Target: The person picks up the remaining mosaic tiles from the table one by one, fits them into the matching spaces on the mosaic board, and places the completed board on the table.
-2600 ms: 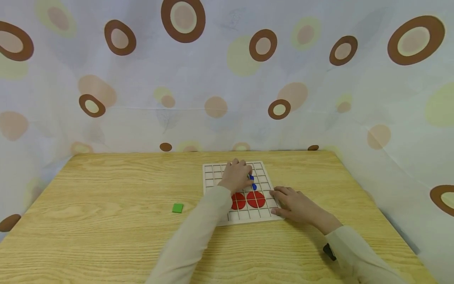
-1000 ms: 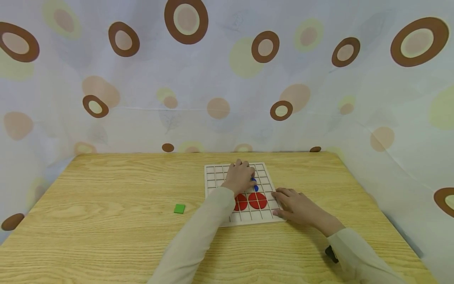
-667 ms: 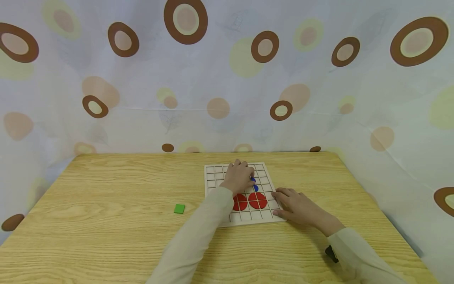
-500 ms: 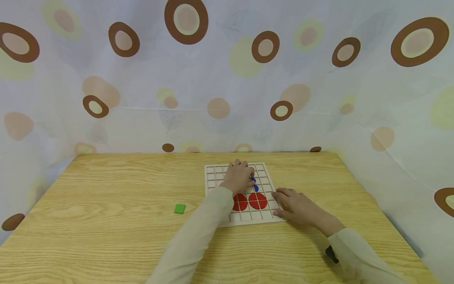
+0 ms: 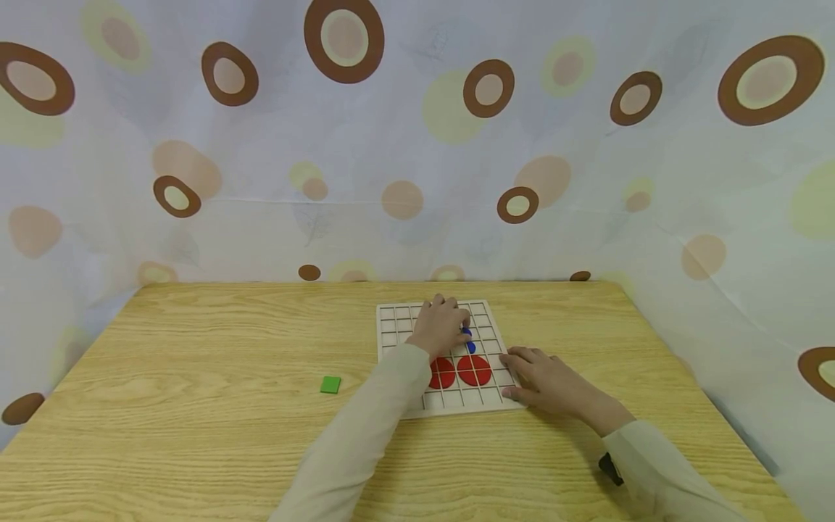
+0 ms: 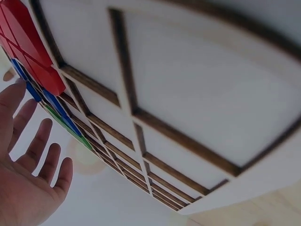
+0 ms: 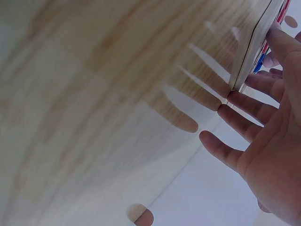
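A white grid board (image 5: 484, 320) with dark grooves lies flat on the wooden table. Over its middle is my left hand (image 5: 438, 328), thumb and index fingertips right at small blue pieces (image 5: 471, 348); the other fingers are loosely bent. In the left wrist view, the thumb tip meets a blue piece (image 6: 32, 90), and a green piece (image 6: 68, 126) shows in the grid beyond. Two red round shapes (image 5: 474, 370), each split by the grid lines, fill cells on the near side. My right hand (image 5: 546, 378) rests along the board's right edge, fingertips touching its side, thumb near the corner.
A loose green square tile (image 5: 330, 384) lies on the table (image 5: 196, 435) left of the board. Behind and on both sides hangs a pale curtain (image 5: 401, 239) with brown ring patterns. A dark object (image 5: 610, 469) shows under the right sleeve.
The head view shifts slightly. Both hands stay in nearly the same place, the left over the blue pieces and the right at the board's edge.
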The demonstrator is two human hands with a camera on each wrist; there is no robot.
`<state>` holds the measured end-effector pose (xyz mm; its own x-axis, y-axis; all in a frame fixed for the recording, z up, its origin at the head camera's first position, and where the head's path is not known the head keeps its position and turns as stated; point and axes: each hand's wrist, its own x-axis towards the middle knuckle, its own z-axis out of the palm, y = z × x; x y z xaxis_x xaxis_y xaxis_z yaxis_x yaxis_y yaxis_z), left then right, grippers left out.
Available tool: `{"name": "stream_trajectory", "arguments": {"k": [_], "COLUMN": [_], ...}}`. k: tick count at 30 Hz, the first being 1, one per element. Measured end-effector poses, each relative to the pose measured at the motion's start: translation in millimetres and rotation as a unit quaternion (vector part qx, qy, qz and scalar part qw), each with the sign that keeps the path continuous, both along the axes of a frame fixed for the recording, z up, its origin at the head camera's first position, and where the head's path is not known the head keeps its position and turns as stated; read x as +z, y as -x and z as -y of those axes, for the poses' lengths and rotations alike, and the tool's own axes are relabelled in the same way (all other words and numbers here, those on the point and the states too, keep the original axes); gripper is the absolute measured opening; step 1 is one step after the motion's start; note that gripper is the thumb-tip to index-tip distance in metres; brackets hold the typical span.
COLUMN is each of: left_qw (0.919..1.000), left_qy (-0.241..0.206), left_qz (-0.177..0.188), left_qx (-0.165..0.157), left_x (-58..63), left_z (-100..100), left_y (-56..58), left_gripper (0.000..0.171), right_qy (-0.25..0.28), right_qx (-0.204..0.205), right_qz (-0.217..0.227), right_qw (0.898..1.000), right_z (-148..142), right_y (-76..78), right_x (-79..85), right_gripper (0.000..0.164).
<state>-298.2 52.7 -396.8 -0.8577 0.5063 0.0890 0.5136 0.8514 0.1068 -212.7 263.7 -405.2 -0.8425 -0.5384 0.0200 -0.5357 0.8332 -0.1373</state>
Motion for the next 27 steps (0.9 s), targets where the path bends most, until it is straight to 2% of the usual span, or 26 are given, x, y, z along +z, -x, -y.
{"name": "stream_trajectory", "arguments": {"k": [27], "left_qw": [0.9999], "left_qy": [0.007], "left_qz": [-0.012], "left_qx": [-0.001], "left_x": [-6.2], "left_z": [0.6], "left_y": [6.8], "left_gripper": [0.018], "right_qy": [-0.001], "right_qx": [-0.006], "right_qz": [0.005], "right_qw": [1.000], "right_z": [-0.6], "right_y": [0.2], "right_x": [-1.2], "right_gripper": [0.059]}}
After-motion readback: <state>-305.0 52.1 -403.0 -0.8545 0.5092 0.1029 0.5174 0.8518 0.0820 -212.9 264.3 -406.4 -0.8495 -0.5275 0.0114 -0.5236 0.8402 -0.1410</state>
